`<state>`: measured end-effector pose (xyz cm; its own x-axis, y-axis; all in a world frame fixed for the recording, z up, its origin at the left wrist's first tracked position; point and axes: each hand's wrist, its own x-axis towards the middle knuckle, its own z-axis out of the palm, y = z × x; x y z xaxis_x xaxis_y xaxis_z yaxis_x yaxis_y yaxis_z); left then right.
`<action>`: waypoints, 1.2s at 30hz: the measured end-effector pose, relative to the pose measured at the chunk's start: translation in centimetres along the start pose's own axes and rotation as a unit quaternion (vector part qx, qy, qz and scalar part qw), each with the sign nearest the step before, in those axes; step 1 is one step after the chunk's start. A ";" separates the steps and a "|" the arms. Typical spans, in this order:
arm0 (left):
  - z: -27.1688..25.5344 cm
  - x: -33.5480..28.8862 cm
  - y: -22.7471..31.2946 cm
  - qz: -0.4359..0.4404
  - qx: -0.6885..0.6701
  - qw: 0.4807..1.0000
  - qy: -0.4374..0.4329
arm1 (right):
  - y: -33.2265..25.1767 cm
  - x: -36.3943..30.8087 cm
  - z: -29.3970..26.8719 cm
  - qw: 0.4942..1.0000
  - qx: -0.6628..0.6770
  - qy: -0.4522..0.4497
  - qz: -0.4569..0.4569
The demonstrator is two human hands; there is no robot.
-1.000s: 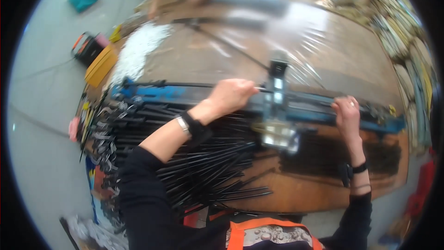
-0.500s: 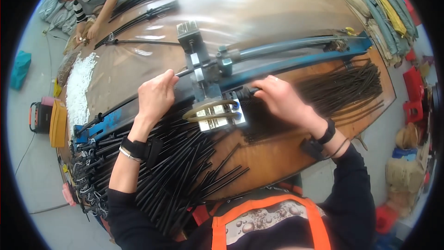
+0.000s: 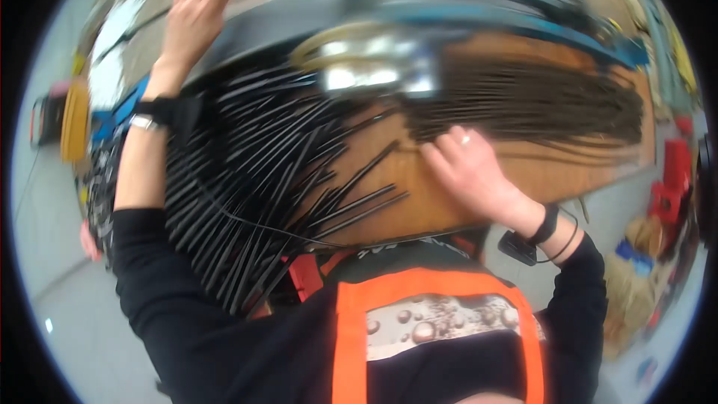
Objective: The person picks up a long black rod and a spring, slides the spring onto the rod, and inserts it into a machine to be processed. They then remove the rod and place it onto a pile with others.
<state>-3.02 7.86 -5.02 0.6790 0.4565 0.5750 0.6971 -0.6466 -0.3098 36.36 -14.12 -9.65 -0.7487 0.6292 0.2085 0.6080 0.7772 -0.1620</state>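
My left hand (image 3: 196, 19) is raised at the upper left, its fingers curled round a thin black rod (image 3: 133, 31) that runs off to the left. My right hand (image 3: 473, 173) is low over the wooden table, fingers bent and close together. Its fingertips are at the near edge of a bundle of dark thin rods (image 3: 523, 105). Whatever they may pinch is hidden. Between the hands, farther off, a blurred clamp-like machine head (image 3: 363, 78) with a yellowish hose (image 3: 303, 52) sits in front of a blue rail (image 3: 508, 19).
Many black rods (image 3: 262, 157) lie fanned out between my left forearm and the bare wooden tabletop (image 3: 374, 213). A yellow box (image 3: 75, 120) stands beyond the table at left. Red plastic stools (image 3: 673, 172) and sacks stand on the floor at right.
My left hand has moved left and away from the machine with the black rod. The right hand has left the machine for the dark rods. The whole view has shifted downward.
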 end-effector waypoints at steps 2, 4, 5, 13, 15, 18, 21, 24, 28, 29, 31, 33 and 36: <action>-2.4 0.3 3.2 -0.146 0.053 0.987 -0.040 | -1.4 0.8 0.9 0.999 -0.021 -0.038 0.030; -7.5 -2.7 5.6 -0.155 0.097 0.979 -0.093 | -3.0 1.9 1.8 0.997 0.063 -0.027 0.036; -9.7 -3.8 7.6 -0.156 0.114 0.973 -0.125 | -3.3 1.9 1.6 0.989 0.125 -0.029 0.068; -22.4 -13.6 25.4 -0.393 0.016 0.876 -0.280 | -7.1 3.4 1.4 0.935 0.333 -0.077 0.093; -23.1 -15.6 27.1 -0.451 0.035 0.861 -0.232 | -8.5 3.6 1.2 0.926 0.350 -0.091 0.107; -23.7 -16.6 28.7 -0.475 0.034 0.863 -0.170 | -9.8 1.9 0.2 0.888 0.400 -0.145 0.175; -24.6 -17.8 29.8 -0.476 0.056 0.866 -0.141 | -11.7 1.5 -1.0 0.779 0.547 -0.204 0.230; -25.3 -18.7 29.9 -0.452 0.049 0.884 -0.111 | -12.5 2.0 -1.6 0.762 0.551 -0.194 0.280; -26.3 -19.1 29.6 -0.406 0.020 0.908 -0.101 | -13.5 2.1 -1.8 0.759 0.544 -0.184 0.306; -26.6 -18.9 29.6 -0.403 0.007 0.908 -0.115 | -13.3 2.1 -1.5 0.762 0.544 -0.184 0.300; -27.2 -17.8 29.8 -0.398 -0.006 0.909 -0.128 | -12.5 1.7 -0.6 0.790 0.536 -0.146 0.261; -27.6 -16.4 30.5 -0.393 -0.082 0.901 -0.164 | -12.3 1.6 0.0 0.803 0.532 -0.124 0.240; -27.6 -15.2 31.9 -0.383 -0.134 0.895 -0.185 | -11.9 1.6 0.4 0.810 0.528 -0.112 0.228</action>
<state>2.52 -36.59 -2.71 0.0912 0.9678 0.2347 0.9439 -0.1591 0.2892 27.78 -22.35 -7.72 -0.6104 0.7459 -0.2664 0.3585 -0.0397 -0.9327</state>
